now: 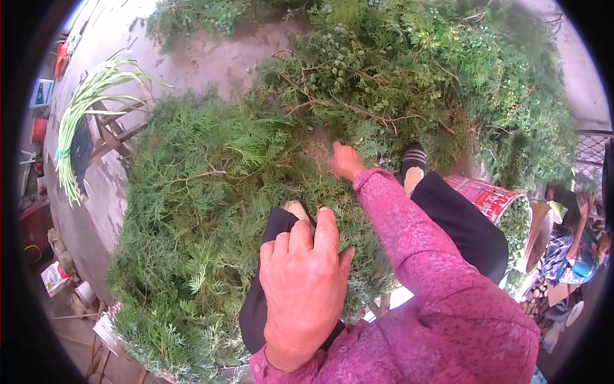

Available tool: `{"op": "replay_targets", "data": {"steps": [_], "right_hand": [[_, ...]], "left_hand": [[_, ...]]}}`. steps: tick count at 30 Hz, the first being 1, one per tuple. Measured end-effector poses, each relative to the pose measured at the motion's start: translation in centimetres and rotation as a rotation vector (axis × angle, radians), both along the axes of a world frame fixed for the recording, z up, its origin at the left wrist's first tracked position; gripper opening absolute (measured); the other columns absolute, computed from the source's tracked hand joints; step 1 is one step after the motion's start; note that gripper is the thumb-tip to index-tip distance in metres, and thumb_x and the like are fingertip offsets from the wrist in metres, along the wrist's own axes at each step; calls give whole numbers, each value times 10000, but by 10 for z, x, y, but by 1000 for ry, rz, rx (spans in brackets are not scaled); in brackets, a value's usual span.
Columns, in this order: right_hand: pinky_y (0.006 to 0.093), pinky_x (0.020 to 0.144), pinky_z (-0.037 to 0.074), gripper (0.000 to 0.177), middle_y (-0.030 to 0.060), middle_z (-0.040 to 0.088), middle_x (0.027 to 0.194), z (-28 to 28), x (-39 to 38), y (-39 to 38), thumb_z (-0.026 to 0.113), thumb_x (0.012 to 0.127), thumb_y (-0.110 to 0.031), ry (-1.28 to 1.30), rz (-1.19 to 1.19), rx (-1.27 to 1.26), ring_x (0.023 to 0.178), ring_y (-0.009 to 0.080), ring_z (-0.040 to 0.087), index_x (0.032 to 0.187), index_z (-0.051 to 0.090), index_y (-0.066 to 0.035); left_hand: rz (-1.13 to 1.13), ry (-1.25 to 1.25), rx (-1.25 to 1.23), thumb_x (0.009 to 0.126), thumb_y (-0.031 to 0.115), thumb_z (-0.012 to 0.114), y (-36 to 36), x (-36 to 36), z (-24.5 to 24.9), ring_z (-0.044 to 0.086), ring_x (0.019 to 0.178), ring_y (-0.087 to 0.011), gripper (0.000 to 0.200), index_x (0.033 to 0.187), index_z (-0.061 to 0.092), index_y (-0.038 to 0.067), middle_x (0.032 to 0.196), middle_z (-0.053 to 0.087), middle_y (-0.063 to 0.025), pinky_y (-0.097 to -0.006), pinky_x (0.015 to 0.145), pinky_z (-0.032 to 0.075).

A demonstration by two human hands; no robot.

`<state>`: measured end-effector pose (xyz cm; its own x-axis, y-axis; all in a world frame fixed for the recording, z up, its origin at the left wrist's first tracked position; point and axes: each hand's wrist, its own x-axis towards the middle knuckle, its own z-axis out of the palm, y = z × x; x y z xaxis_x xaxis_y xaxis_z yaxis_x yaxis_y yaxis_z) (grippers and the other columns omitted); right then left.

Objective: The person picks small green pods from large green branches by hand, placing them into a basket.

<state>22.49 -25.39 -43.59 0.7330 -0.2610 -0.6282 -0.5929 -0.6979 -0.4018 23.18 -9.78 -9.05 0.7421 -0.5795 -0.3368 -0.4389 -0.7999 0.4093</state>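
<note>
My left hand [300, 281] is close to the camera above my dark-trousered leg, back of the hand up. Its index finger reaches forward, the other fingers bend down, and the thumb stands apart; I see nothing held. Farther forward, my right hand [347, 161] reaches down between heaps of cut evergreen branches [192, 185]. Its fingers are curled in at a bare brownish patch [320, 144] strewn with small bits; whatever they pinch is hidden. Beyond it, a branch with bare brown twigs [377, 117] lies on a pile bearing round greenish cones [339, 61].
A printed red-and-white sack [489, 201] filled with small green pieces stands at my right. Long green bean-like pods [73, 128] hang over a wooden stool [115, 131] at the left. My feet stand among the branches. Mixed household items crowd both edges.
</note>
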Motion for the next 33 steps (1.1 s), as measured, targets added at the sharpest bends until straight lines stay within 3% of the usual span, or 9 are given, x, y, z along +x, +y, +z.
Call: {"op": "replay_targets", "data": {"steps": [12, 16, 18, 22, 27, 28, 29, 32, 33], "right_hand": [[395, 762, 465, 192, 174, 615, 877, 111, -42, -72, 533, 680, -154, -254, -1, -127, 830, 332, 589, 820, 612, -49], [379, 671, 489, 202, 170, 625, 842, 178, -42, -117, 511, 715, -131, -320, -108, -152, 753, 306, 615, 872, 590, -31], [315, 561, 493, 208, 155, 627, 800, 232, -43, -127, 471, 775, -96, -259, -595, 232, 655, 237, 628, 952, 535, -9], [282, 540, 494, 203, 125, 609, 812, 292, -61, -124, 414, 840, -55, -399, -846, 617, 639, 193, 617, 1033, 444, 2], [286, 626, 504, 188, 132, 597, 885, 313, -71, -81, 437, 846, -34, -654, -877, 1010, 709, 191, 603, 1031, 440, -8], [286, 664, 505, 182, 132, 594, 903, 315, -70, -72, 446, 847, -33, -724, -861, 1109, 729, 192, 598, 1028, 442, -12], [286, 664, 505, 182, 132, 594, 903, 319, -70, -62, 446, 847, -33, -720, -853, 1129, 729, 192, 598, 1028, 442, -12], [250, 726, 461, 157, 71, 598, 910, 320, -68, -48, 463, 865, -58, -771, -540, 1150, 808, 125, 567, 1019, 458, -28], [250, 726, 461, 157, 71, 598, 910, 320, -68, -42, 463, 865, -58, -772, -532, 1165, 808, 125, 567, 1019, 458, -28]], "left_hand": [[89, -125, -181, 706, 224, 672, 9, -14, 16, 581, 748, -334, 434, 1074, 536, 38, 827, 585, -161, -412, 644, 457], [52, -115, -191, 706, 242, 670, -5, -22, 19, 582, 771, -335, 436, 1070, 539, 42, 829, 588, -159, -414, 665, 460], [32, -108, -191, 708, 258, 668, -12, -23, 20, 583, 795, -337, 433, 1064, 543, 47, 842, 594, -163, -413, 680, 464], [24, -109, -276, 703, 258, 672, -25, -23, 19, 583, 820, -346, 440, 1062, 555, 31, 896, 601, -181, -412, 712, 466], [121, 110, -602, 742, 229, 659, -39, -23, 10, 604, 793, -198, 441, 1096, 550, -11, 915, 614, -174, -305, 716, 476], [142, 198, -649, 785, 219, 609, -41, -22, 11, 596, 881, -317, 431, 1120, 512, -35, 987, 596, -208, -371, 764, 471], [150, 185, -638, 785, 219, 609, -42, -20, 9, 596, 881, -317, 431, 1120, 512, -35, 987, 596, -208, -371, 764, 471], [662, 726, -1145, 868, 239, 541, -50, -12, 14, 587, 785, -188, 406, 1152, 467, -41, 902, 600, -100, -279, 689, 478], [666, 709, -1142, 868, 239, 541, -51, -6, 13, 587, 785, -188, 406, 1152, 467, -41, 902, 600, -100, -279, 689, 478]]}}
